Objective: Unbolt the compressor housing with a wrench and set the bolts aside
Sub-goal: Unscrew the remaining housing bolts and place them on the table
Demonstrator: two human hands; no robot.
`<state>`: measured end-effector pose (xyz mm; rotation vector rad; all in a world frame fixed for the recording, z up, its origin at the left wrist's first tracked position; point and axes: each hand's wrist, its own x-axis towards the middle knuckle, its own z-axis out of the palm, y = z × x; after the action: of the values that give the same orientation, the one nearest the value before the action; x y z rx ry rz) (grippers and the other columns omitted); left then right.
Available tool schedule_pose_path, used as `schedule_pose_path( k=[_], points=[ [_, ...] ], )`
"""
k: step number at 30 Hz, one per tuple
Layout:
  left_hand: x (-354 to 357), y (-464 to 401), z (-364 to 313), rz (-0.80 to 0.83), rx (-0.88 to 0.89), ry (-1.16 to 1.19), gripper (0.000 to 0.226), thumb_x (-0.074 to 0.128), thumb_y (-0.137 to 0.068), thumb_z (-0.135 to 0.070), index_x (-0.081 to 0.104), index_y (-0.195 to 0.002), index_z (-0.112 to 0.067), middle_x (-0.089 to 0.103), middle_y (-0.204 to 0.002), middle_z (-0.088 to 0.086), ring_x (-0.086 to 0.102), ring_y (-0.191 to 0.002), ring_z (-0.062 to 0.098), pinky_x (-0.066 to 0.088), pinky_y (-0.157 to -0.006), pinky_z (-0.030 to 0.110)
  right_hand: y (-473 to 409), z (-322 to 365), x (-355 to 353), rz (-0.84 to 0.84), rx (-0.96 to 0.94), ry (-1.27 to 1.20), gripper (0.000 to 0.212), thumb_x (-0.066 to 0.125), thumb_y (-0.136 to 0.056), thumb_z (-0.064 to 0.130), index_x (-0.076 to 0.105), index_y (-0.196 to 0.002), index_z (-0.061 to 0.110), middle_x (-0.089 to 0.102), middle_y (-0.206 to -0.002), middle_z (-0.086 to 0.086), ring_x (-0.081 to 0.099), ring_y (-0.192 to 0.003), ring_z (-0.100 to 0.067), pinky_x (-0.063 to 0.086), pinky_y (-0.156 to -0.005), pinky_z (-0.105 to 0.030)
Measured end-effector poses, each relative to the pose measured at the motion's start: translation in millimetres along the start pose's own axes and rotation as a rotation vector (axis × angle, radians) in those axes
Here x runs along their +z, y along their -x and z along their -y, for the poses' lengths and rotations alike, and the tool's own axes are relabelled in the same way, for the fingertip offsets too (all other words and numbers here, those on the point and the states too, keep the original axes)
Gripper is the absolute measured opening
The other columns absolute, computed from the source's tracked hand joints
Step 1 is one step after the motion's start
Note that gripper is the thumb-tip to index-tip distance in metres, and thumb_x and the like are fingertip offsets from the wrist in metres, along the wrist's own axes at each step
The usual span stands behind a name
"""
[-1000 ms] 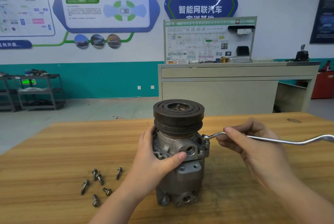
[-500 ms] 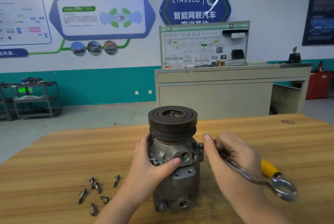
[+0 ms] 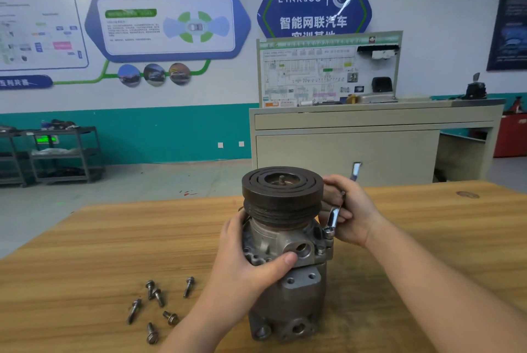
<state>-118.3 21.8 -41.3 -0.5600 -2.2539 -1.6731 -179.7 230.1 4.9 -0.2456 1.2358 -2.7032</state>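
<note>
Compressor was clamped by left hand; wrench, gripped in right hand, was best kept seated squarely on bolt.

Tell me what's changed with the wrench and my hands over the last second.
The right hand swung the wrench from pointing out to the right, round toward you, then up to near vertical behind the pulley, its ring end on the housing bolt. The left hand stayed gripping the compressor; six loose bolts unmoved.
</note>
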Motion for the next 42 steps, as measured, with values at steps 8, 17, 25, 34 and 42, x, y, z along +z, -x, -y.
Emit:
schedule_pose_path(
  k=[8, 17, 25, 34, 42],
  points=[
    [-0.1, 0.1, 0.1, 0.023, -0.006, 0.019, 0.099, 0.075, -0.046, -0.072, 0.031, -0.132, -0.048, 0.044, -0.135, -0.019, 0.045, -0.122, -0.005, 0.041, -0.108, 0.031, 42.1, 8.0, -1.5, -0.476, -0.374, -0.102, 0.033, 0.066, -0.088, 0.019, 0.046, -0.062, 0.014, 0.055, -0.045, 0.001, 0.041, -0.030, -0.004, 0.034, -0.033, -0.012],
    [-1.2, 2.3, -5.4, 0.036, -0.027, 0.002, 0.112, 0.075, -0.047, -0.071, 0.030, -0.144, -0.036, 0.044, -0.137, -0.016, 0.045, -0.125, 0.001, 0.041, -0.110, 0.038, 75.4, -14.4, 11.1, -0.521, -0.699, 0.230, 0.033, 0.069, -0.086, 0.020, 0.050, -0.061, 0.010, 0.065, -0.056, -0.008, 0.053, -0.035, -0.014, 0.045, -0.039, -0.022],
    [-0.6, 1.5, -2.4, 0.029, -0.024, -0.012, 0.108, 0.074, -0.046, -0.074, 0.030, -0.139, -0.041, 0.043, -0.137, -0.016, 0.045, -0.124, 0.001, 0.041, -0.109, 0.035, 89.9, -29.6, 29.0, -0.607, -0.853, 0.612, 0.043, 0.067, -0.088, 0.026, 0.047, -0.059, 0.002, 0.067, -0.060, -0.009, 0.062, -0.044, -0.020, 0.054, -0.046, -0.029],
    [-2.2, 0.5, -0.5, 0.037, -0.021, -0.032, 0.110, 0.073, -0.049, -0.072, 0.031, -0.143, -0.035, 0.043, -0.142, -0.010, 0.046, -0.126, 0.006, 0.040, -0.109, 0.035, 101.4, -53.1, 31.8, -0.668, -1.006, 0.855, 0.038, 0.057, -0.090, 0.015, 0.041, -0.055, 0.009, 0.051, -0.053, -0.014, 0.063, -0.069, -0.034, 0.050, -0.061, -0.043],
    [-1.9, -1.3, -0.4, 0.031, 0.005, -0.021, 0.107, 0.073, -0.050, -0.070, 0.035, -0.143, -0.032, 0.046, -0.137, -0.010, 0.047, -0.126, 0.007, 0.040, -0.110, 0.040, 64.4, -11.7, 11.1, -0.434, -0.530, 0.087, 0.053, 0.048, -0.088, 0.002, 0.048, -0.038, 0.018, 0.049, -0.044, -0.002, 0.035, -0.030, -0.012, 0.027, -0.036, -0.017]
  ],
)
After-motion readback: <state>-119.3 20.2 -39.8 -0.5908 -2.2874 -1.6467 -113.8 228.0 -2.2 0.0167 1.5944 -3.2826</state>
